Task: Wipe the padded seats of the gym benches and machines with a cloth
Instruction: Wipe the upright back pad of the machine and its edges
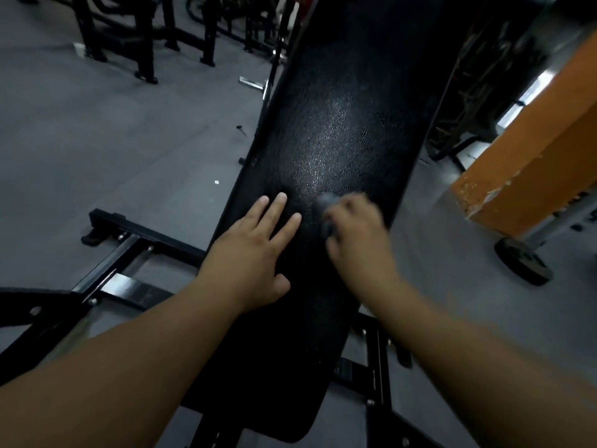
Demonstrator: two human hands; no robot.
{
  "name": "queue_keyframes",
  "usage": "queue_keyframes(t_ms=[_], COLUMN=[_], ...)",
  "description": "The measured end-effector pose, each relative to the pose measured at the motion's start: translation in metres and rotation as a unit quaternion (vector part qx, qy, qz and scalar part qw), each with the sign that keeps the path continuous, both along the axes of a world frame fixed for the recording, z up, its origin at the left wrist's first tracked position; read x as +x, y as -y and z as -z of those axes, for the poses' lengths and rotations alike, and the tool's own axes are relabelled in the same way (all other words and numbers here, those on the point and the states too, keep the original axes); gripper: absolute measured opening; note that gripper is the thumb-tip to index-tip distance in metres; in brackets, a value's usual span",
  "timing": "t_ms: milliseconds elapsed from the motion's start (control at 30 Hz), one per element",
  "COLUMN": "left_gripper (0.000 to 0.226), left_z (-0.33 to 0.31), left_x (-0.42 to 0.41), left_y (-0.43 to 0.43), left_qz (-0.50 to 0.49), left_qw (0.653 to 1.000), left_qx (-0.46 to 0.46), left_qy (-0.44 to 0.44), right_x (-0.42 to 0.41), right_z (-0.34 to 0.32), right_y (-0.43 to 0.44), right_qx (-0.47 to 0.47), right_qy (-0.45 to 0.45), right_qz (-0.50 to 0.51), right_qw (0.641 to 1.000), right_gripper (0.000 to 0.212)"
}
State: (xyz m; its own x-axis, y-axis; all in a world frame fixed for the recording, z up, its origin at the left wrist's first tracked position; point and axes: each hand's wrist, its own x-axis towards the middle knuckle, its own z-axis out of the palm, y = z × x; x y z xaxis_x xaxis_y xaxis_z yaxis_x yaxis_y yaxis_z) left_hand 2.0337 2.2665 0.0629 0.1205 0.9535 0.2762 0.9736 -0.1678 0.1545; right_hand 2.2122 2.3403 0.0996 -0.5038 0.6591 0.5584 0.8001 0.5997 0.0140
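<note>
Left hand (255, 253) flat on black bench pad (342, 101), fingers straight, slightly spread, pointing to 1 o'clock. Right hand (358, 234), at its 3 o'clock, curls round grey cloth (324, 202) (blurred), cloth against the pad.

Bench pad (329, 130): black grained vinyl, pebbled, faint sheen. Frame (135, 244): black painted metal with bare shiny patches. Floor (122, 130): matt grey rubber. Pillar (529, 150): orange paint, chipped. Cloth (326, 202): grey, blurred.
</note>
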Motion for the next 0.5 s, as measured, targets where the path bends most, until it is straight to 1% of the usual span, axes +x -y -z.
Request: queue_keyframes(t_ms=[67,133,167,200,267,300,333,367,400,467,500], left_gripper=[0.096,0.094,0.094,0.094,0.094,0.094,0.094,0.092,0.090,0.083,0.082], left_z=[0.007,0.010,0.011,0.012,0.014,0.014,0.015,0.018,0.023,0.041,0.054], left_x=[0.001,0.003,0.003,0.002,0.001,0.001,0.001,0.002,0.003,0.009,0.014], left_y=[-0.001,-0.001,-0.001,-0.001,-0.002,-0.002,-0.002,0.000,0.003,0.014,0.023], left_qz=[-0.014,-0.019,-0.022,-0.026,-0.030,-0.029,-0.030,-0.034,-0.040,-0.055,-0.065], left_qw=[1.000,0.999,0.999,0.999,0.999,0.999,0.999,0.998,0.997,0.995,0.993], left_qx=[0.025,0.042,0.043,0.041,0.040,0.039,0.040,0.048,0.062,0.087,0.099], left_qy=[0.005,0.001,-0.004,-0.010,-0.018,-0.020,-0.021,-0.020,-0.017,-0.009,-0.002], right_x=[0.007,0.038,0.049,0.053,0.045,0.033,0.020,0.010,0.009,0.030,0.043], right_z=[0.043,0.058,0.053,0.043,0.017,0.015,0.023,0.039,0.058,0.089,0.090], right_y=[0.040,0.056,0.049,0.035,0.002,-0.004,0.000,0.013,0.030,0.062,0.064], right_qx=[-0.022,-0.048,-0.036,-0.007,0.052,0.058,0.060,0.057,0.051,0.021,0.015], right_qy=[0.086,0.142,0.148,0.130,0.023,-0.024,-0.042,-0.027,0.009,0.087,0.105], right_qz=[-0.104,-0.167,-0.169,-0.147,-0.059,-0.024,-0.012,-0.036,-0.087,-0.177,-0.197], right_qw=[0.991,0.975,0.974,0.980,0.997,0.998,0.997,0.997,0.995,0.980,0.975], right_gripper=[0.024,0.024,0.024,0.025,0.022,0.020,0.020,0.023,0.026,0.027,0.027])
